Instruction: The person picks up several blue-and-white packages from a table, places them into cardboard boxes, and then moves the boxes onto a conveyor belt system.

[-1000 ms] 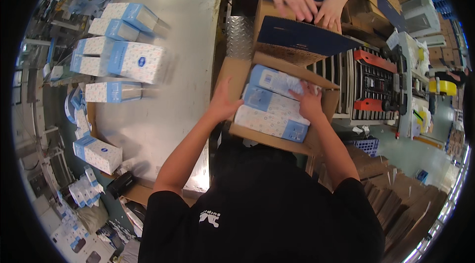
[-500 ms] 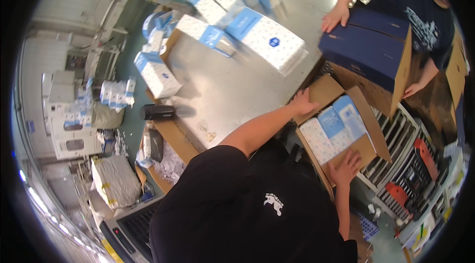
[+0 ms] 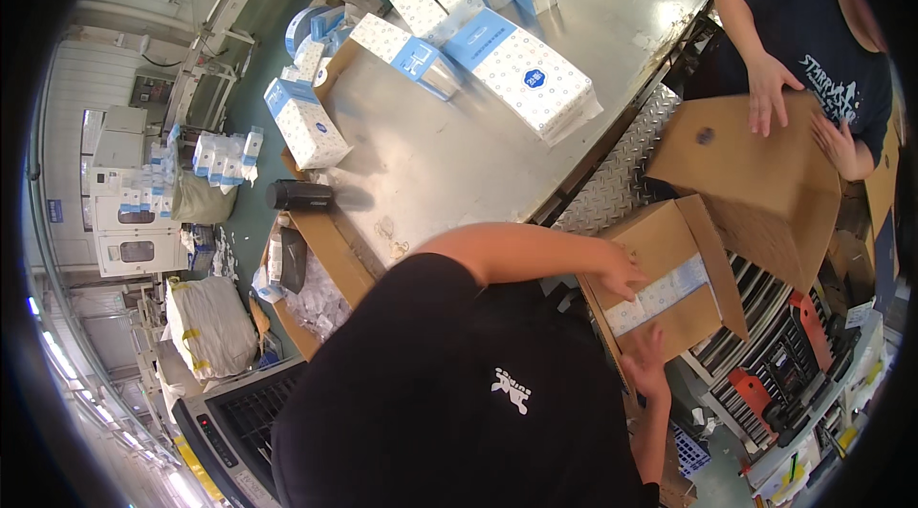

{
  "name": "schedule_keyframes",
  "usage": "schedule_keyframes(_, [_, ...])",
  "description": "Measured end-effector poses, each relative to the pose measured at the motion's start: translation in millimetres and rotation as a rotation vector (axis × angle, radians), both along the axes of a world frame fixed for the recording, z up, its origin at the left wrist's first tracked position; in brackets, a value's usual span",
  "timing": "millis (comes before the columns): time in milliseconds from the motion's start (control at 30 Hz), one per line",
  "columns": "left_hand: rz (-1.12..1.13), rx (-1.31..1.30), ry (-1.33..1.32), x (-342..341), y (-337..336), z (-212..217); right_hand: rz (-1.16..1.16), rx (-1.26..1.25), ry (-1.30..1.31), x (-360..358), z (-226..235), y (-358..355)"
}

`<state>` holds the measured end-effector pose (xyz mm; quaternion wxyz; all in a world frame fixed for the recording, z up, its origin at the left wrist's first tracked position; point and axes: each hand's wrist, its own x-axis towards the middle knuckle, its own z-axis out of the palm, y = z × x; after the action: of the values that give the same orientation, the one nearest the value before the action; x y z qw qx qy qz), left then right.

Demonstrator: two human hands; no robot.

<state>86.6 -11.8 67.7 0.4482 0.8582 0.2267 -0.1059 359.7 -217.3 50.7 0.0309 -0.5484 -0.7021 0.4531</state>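
An open-topped cardboard box [image 3: 660, 245] stands at the right front, its two long flaps folded inward. Through the gap between them shows a strip of white and blue packs [image 3: 660, 296]. My left hand [image 3: 617, 269] lies on the far flap with its fingers stretched out over the gap's edge. At the near side my right hand [image 3: 647, 362] is open, fingers spread by the near flap [image 3: 684, 322]. Another flap [image 3: 710, 255] stands up at the box's right end.
Beyond my box, a co-worker's hands [image 3: 771, 92] rest on a larger cardboard box [image 3: 736, 150]. White and blue packs [image 3: 521, 73] stand on the metal table [image 3: 430, 169], with a black bottle [image 3: 300, 194] at its left edge. Roller racks [image 3: 755, 365] lie at the right.
The far and near flaps have folded inward over the packs. My left hand has moved nearer, onto the far flap. The co-worker's box has turned from its dark blue side to brown.
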Motion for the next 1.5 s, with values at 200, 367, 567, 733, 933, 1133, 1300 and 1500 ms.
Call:
schedule_keyframes(200, [-0.393,0.339,0.062,133,51,50,-0.297,0.603,-0.699,6,6,36])
schedule_keyframes(367, [-0.049,0.83,-0.462,153,56,40,-1.262,0.139,-0.207,34,-67,19])
schedule_keyframes(567, [-0.201,0.489,-0.052,43,36,-18,-1.631,0.301,0.158,0,-66,17])
schedule_keyframes(733, [0.945,0.042,-0.211,22,38,-106,-1.538,0.255,-0.367,27,-59,109])
schedule_keyframes(933, [1.247,-0.14,-0.283,180,-53,-114,-1.201,0.578,-0.723,151,-50,173])
schedule_keyframes(1133, [1.149,-0.24,-0.471,398,-28,-111,-1.031,0.443,-0.872,307,-58,163])
schedule_keyframes(1300, [0.867,-0.026,-0.502,573,4,-120,-1.244,0.411,-1.011,452,-52,128])
schedule_keyframes(1500, [0.892,-1.019,-0.646,581,19,-182,-0.847,0.505,-0.81,369,-61,180])
